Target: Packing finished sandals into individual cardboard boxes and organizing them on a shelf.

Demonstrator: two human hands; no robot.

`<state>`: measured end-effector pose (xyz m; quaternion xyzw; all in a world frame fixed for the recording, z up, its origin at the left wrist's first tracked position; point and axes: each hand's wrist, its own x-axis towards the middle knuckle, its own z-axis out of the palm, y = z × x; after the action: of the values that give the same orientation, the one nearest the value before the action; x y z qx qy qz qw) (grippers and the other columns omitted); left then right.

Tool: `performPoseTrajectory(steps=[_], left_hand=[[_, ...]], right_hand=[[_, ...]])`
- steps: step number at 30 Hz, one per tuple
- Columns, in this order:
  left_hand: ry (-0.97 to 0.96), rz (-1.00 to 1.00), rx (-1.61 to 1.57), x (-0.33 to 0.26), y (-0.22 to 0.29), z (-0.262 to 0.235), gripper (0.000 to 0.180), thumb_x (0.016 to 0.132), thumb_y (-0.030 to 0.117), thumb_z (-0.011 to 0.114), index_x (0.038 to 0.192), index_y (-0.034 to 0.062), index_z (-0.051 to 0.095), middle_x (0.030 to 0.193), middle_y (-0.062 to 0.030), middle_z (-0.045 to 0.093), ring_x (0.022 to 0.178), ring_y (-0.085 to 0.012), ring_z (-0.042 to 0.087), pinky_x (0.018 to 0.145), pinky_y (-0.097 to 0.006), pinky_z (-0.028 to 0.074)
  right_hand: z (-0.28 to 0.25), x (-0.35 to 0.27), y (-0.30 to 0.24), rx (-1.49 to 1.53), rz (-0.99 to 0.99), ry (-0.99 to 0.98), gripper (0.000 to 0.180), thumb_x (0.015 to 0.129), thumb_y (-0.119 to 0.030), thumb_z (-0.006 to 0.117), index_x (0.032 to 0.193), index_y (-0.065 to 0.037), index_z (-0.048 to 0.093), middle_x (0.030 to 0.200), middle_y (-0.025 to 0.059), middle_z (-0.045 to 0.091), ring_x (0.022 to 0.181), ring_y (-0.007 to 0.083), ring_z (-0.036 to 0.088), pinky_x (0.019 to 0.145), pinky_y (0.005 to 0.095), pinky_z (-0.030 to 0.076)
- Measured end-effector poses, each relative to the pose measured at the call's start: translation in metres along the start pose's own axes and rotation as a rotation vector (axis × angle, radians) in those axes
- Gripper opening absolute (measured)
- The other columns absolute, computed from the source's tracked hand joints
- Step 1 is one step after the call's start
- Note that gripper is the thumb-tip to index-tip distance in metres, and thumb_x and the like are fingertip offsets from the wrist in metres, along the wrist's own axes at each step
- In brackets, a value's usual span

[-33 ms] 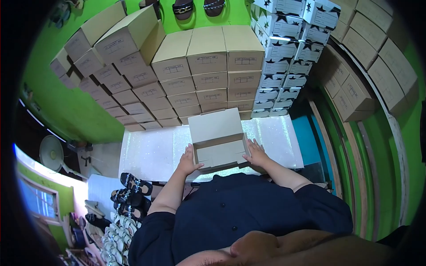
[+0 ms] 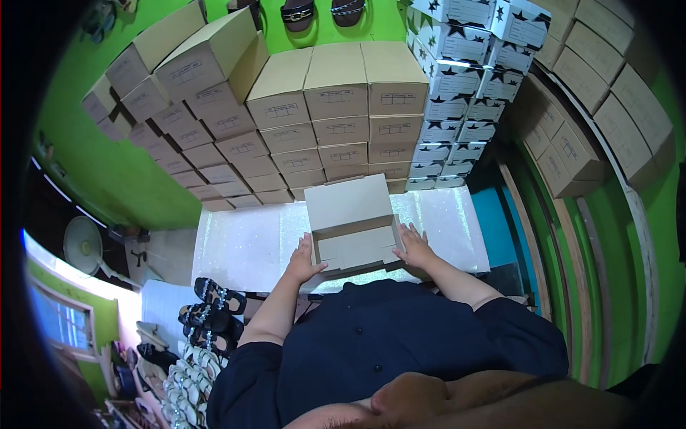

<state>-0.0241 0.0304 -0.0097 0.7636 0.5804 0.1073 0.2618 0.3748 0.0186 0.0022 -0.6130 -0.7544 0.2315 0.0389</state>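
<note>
An open cardboard shoebox stands on the glittery white table in front of me, its lid raised at the back and nothing lying inside. My left hand rests along the box's left wall, fingers stretched forward and thumb by the near corner. Against the opposite wall lies my right hand, with its fingers spread and its thumb at the near right corner. Both hands are open and touch the box from outside. The raised lid leans toward the stacked boxes.
Brown shoeboxes are stacked along the table's far side, beside white star-patterned boxes. More boxes fill a shelf on the right. Black sandals lie at the left near side, above a heap of pale footwear. A fan stands further left.
</note>
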Motion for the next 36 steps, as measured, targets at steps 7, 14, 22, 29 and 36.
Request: performPoseTrajectory(steps=[7, 14, 22, 29, 36], left_hand=[[0.125, -0.060, 0.086, -0.040, -0.053, -0.019, 0.101, 0.085, 0.043, 0.070, 0.159, 0.0077, 0.011, 0.164, -0.0194, 0.016, 0.150, -0.0404, 0.019, 0.117, -0.058, 0.023], [0.378, -0.265, 0.158, -0.097, -0.114, -0.082, 0.094, 0.086, 0.039, 0.070, 0.158, 0.0085, 0.018, 0.165, -0.0163, 0.018, 0.150, -0.0399, 0.018, 0.116, -0.063, 0.020], [0.378, -0.694, 0.348, -0.162, -0.187, -0.170, 0.090, 0.090, 0.054, 0.061, 0.158, 0.0105, 0.021, 0.165, -0.0127, 0.017, 0.152, -0.0357, 0.013, 0.117, -0.063, 0.016], [0.123, -0.963, 0.298, -0.194, -0.263, -0.201, 0.088, 0.090, 0.057, 0.057, 0.158, 0.0130, 0.022, 0.166, -0.0085, 0.018, 0.153, -0.0344, 0.011, 0.119, -0.064, 0.011], [0.007, -0.992, 0.231, -0.200, -0.297, -0.181, 0.090, 0.091, 0.062, 0.054, 0.158, 0.0130, 0.020, 0.166, -0.0061, 0.019, 0.153, -0.0337, 0.008, 0.119, -0.064, 0.010]], right_hand=[[-0.030, 0.013, -0.046, -0.133, 0.060, 0.232, 0.069, 0.096, -0.051, 0.051, 0.152, -0.012, 0.038, 0.162, 0.0180, 0.024, 0.152, 0.0376, 0.011, 0.112, 0.0726, -0.001], [-0.012, 0.049, -0.120, -0.093, -0.134, 0.322, 0.063, 0.095, -0.047, 0.054, 0.146, -0.011, 0.047, 0.160, 0.0185, 0.027, 0.151, 0.0390, 0.015, 0.112, 0.0738, 0.002], [0.039, 0.074, -0.276, -0.133, -0.540, 0.150, 0.065, 0.091, -0.047, 0.061, 0.143, -0.011, 0.049, 0.157, 0.0176, 0.031, 0.149, 0.0396, 0.020, 0.108, 0.0789, 0.006], [0.118, 0.101, -0.391, -0.260, -0.953, -0.134, 0.078, 0.086, -0.047, 0.066, 0.148, -0.009, 0.039, 0.153, 0.0156, 0.039, 0.150, 0.0356, 0.021, 0.110, 0.0777, 0.005], [0.195, 0.103, -0.463, -0.312, -1.047, -0.359, 0.102, 0.077, -0.049, 0.076, 0.154, -0.006, 0.026, 0.148, 0.0180, 0.044, 0.146, 0.0356, 0.029, 0.112, 0.0755, 0.006]])
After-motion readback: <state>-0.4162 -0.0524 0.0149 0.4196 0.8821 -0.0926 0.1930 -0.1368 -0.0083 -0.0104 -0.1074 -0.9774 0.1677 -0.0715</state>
